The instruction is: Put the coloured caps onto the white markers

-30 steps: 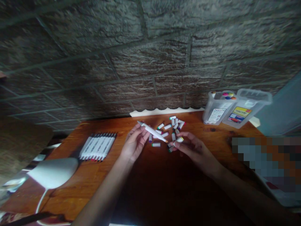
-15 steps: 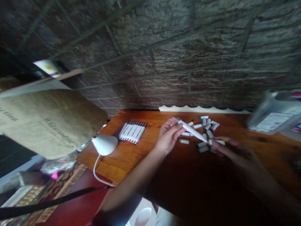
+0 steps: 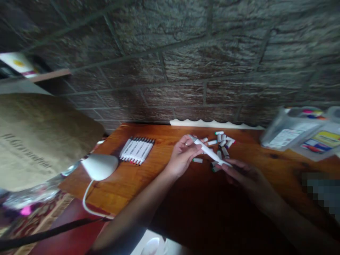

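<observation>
My left hand (image 3: pixel 182 156) is closed around a white marker (image 3: pixel 208 150) with a grey upper end, held slanting down to the right over the table. The fingers of my right hand (image 3: pixel 243 173) pinch a white marker cap (image 3: pixel 225 163) at the marker's lower end. The cap lines up with the marker and meets its tip; how far it is pushed on I cannot tell. Behind and below the marker lies a loose pile of white caps (image 3: pixel 223 138) with coloured ends. Left of my hands, several white markers (image 3: pixel 137 150) lie side by side in a row.
A white cone-shaped lamp base (image 3: pixel 102 166) with a cable stands at the wooden table's (image 3: pixel 127 187) left edge. A brown paper bag (image 3: pixel 39 138) hangs beyond it. Translucent plastic containers (image 3: pixel 285 131) stand at the right, before a brick wall (image 3: pixel 186 71).
My right hand has brought the cap up to the marker's tip, which was bare before; they now meet in line. The whole view has shifted, moving the table's things leftward.
</observation>
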`<state>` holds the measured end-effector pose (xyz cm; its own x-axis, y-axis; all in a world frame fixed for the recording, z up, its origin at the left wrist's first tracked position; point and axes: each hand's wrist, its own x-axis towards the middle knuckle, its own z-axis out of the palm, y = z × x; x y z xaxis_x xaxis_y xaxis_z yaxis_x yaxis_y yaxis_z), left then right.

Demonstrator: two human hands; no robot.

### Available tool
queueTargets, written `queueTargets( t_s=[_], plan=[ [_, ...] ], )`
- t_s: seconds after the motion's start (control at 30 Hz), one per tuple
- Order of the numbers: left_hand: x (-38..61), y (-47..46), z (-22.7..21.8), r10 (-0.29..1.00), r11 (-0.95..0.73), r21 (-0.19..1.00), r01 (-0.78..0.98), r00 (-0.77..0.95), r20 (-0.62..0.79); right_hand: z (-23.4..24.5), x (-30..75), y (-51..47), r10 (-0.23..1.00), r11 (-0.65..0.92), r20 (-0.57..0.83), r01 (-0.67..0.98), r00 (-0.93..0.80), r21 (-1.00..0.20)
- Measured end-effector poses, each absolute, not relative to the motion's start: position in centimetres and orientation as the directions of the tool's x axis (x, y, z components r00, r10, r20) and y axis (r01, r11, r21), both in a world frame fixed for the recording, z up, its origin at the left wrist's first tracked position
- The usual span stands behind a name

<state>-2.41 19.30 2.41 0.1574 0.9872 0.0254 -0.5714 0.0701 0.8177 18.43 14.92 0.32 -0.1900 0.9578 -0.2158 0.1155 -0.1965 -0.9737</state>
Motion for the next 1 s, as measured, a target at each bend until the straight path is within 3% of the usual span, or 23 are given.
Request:
queueTargets(
  t_s=[0.13, 0.33, 0.47, 0.57, 0.7, 0.83, 1.0],
  plan=[
    [-2.9, 19.2, 2.5, 0.969, 0.032, 0.871, -0.49, 0.228, 0.092, 0.3, 18.2, 14.9, 0.947, -0.114, -0.169, 0.208, -0.273, -0.971],
    [-2.2, 18.7, 1.3, 0.881, 0.005, 0.982, -0.191, 0.465, 0.085, 0.5, 18.0, 14.7, 0.942, 0.019, -0.033, 0.15, -0.334, -0.988],
    [-1.9, 18.7, 0.8, 0.886, 0.014, 0.992, -0.125, 0.461, 0.045, 0.9, 19.4, 15.8, 0.918, 0.101, -0.003, 0.241, -0.397, -0.965],
    [-2.2, 19.0, 1.0, 0.906, 0.089, 0.982, -0.166, 0.424, -0.011, 0.9, 20.6, 17.6, 0.972, 0.118, 0.031, 0.372, -0.233, -0.921],
    [-2.4, 19.0, 1.4, 0.902, 0.124, 0.988, -0.096, 0.425, -0.072, 0.2, 20.7, 20.1, 0.992, 0.07, 0.124, 0.655, 0.037, -0.753],
    [-1.9, 18.7, 1.0, 0.864, 0.021, 0.996, 0.09, 0.499, -0.063, -0.5, 19.7, 21.0, 0.993, 0.015, 0.097, 0.724, 0.072, -0.69],
    [-1.7, 18.4, 0.5, 0.801, 0.012, 0.991, 0.136, 0.592, -0.091, -0.7, 20.2, 20.3, 0.996, -0.014, 0.054, 0.721, 0.071, -0.693]
  ],
)
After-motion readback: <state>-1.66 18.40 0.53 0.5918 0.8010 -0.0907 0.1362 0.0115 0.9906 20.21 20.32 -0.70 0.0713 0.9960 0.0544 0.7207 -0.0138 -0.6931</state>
